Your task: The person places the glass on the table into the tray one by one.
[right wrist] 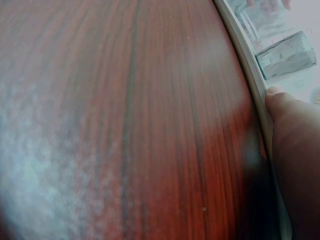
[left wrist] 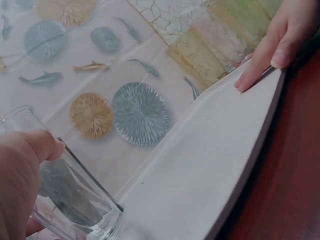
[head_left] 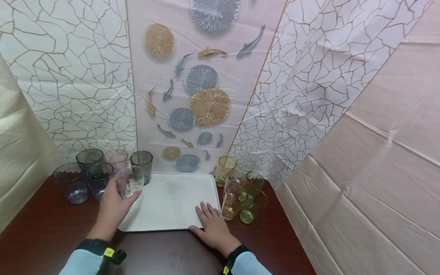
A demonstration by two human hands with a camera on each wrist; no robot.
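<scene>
A clear drinking glass (head_left: 131, 178) is in my left hand (head_left: 110, 208), which grips it from the left side with the thumb toward me. It stands over the left end of a white rectangular tray (head_left: 178, 204). In the left wrist view the clear glass (left wrist: 82, 192) looks tilted, and part of my hand hides it. My right hand (head_left: 214, 228) rests with spread, straight fingers on the tray's front right corner. The right wrist view has its thumb (right wrist: 282, 105) at the tray's rim.
Left of the tray stand several glasses: blue ones (head_left: 73, 187), a pink one (head_left: 116, 157) and a grey one (head_left: 142, 162). At its right are yellow (head_left: 233, 206), pink and green glasses (head_left: 253, 208). Patterned cloth (head_left: 203, 126) hangs behind the dark wooden table (head_left: 161, 252).
</scene>
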